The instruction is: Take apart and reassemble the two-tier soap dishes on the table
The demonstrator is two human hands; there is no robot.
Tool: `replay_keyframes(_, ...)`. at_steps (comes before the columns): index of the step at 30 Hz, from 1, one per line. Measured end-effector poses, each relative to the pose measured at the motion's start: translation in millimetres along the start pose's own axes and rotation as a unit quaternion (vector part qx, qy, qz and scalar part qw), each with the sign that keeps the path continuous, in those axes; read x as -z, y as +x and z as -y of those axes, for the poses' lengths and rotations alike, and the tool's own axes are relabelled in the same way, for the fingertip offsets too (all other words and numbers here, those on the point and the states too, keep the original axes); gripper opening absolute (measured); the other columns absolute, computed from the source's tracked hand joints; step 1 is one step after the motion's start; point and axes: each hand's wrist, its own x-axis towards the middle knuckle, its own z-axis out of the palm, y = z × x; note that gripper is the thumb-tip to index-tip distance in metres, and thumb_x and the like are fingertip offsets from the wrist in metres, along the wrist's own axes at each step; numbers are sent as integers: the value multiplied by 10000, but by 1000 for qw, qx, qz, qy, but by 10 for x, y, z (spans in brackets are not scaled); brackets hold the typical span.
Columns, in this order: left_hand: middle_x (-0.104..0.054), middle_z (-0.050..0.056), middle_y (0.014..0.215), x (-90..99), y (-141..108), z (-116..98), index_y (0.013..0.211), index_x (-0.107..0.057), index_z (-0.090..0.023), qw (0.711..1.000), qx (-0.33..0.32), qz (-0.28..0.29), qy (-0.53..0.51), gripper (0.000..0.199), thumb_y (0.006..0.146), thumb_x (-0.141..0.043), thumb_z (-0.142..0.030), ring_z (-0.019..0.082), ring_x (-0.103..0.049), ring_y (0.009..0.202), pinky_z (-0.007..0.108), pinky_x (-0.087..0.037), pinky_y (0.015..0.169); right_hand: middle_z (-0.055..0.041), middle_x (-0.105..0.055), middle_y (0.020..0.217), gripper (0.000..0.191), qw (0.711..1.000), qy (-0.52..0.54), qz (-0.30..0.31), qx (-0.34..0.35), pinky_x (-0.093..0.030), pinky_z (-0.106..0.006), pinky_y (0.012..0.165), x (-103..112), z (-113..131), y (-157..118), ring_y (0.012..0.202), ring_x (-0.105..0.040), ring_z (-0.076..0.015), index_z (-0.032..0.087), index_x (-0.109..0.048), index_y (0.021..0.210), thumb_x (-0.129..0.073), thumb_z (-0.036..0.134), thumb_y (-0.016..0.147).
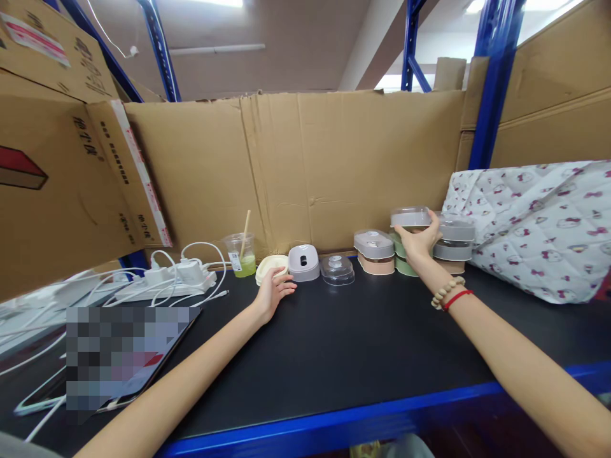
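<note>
My left hand [273, 294] rests on the black tabletop with its fingers apart, in front of a cream oval dish [265, 266] that it partly covers. Beside that dish stands a grey box [304, 263] with a dark slot, and then a clear plastic lid [338, 270]. My right hand [420, 242] grips a grey box with a clear lid [409, 216], thumb on the left and fingers on the right. That box is at the top of a stack of green boxes [400, 245]; whether it touches them is hidden. Stacked lidded boxes [375, 253] stand left of it, and more grey boxes [456, 232] stand right.
A plastic cup [244, 257] of green drink with a straw stands behind my left hand. White cables, a power strip [165, 286] and a tablet [138, 350] lie left. A patterned quilted cloth [539, 229] fills the right. Cardboard [334, 165] walls the back.
</note>
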Motion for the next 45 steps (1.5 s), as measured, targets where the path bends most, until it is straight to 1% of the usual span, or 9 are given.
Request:
replay_keyframes(4,-533,26,629,0,-2,5,933,-443,-133,1000,0,-2,1,174,787,-360,-180,122,-517,478,191,-416,493,-164,-287,1219,726,998,6,-52,-40,-370,-532,908,-6,-50,10,1116,-419,-344,210,-349,1257,-659,230,601)
replay_keyframes(10,-530,23,630,14,10,5,917,-447,-140,1000,2,-1,6,183,757,-378,-195,122,-508,473,200,-419,499,-124,-306,1160,568,990,-79,-102,56,-379,-513,875,5,-146,44,1141,-352,-329,209,-447,1162,-636,206,626)
replay_keyframes(19,-498,0,619,9,18,59,791,-489,-150,986,-106,-74,109,85,737,-430,-121,107,-482,488,193,-385,503,-142,-420,1070,284,950,-156,7,270,-373,-477,870,-47,-129,-176,1039,-413,-291,163,-559,1006,-424,154,756)
replay_keyframes(23,-571,57,929,74,28,68,819,-564,-167,902,-239,-153,326,194,692,-484,-42,202,-542,882,303,-411,831,-127,-541,1006,284,860,-161,186,446,-381,-444,875,-293,-142,-514,986,-480,-265,181,-601,989,-401,169,788)
replay_keyframes(26,-488,94,1215,128,40,49,949,-576,-182,846,-252,-165,440,286,712,-501,-41,276,-400,1167,397,-288,991,-127,-568,1124,354,743,-177,341,547,-382,-437,889,-475,-130,-773,1072,-485,-268,188,-581,1110,-418,189,796)
replay_keyframes(28,-415,126,1299,156,65,36,985,-569,-172,834,-232,-165,474,285,728,-511,-63,295,-319,1241,413,-247,1015,-136,-521,1242,428,703,-189,387,566,-363,-444,929,-569,-120,-884,1161,-444,-270,164,-518,1218,-421,203,803)
replay_keyframes(33,-517,179,1083,231,142,7,787,-578,-160,838,-158,-167,496,50,757,-538,-165,348,-370,1181,449,-237,996,-161,-443,1334,507,702,-205,406,549,-331,-458,982,-672,-136,-936,1262,-356,-270,100,-410,1319,-424,223,827)
replay_keyframes(38,-546,132,882,298,140,-45,586,-493,-181,849,-167,-184,465,170,750,-536,-169,361,-423,1107,451,-277,947,-184,-544,1181,446,698,-214,411,545,-394,-462,911,-599,-102,-919,1112,-487,-283,102,-473,1265,-477,231,839)
replay_keyframes(45,-600,68,765,301,169,-42,789,-540,-181,895,-125,-235,359,183,652,-650,-130,308,-536,1018,389,-313,957,-163,-572,1101,271,706,-206,409,540,-447,-400,842,-501,-72,-920,1036,-533,-257,121,-574,1082,-544,173,818)
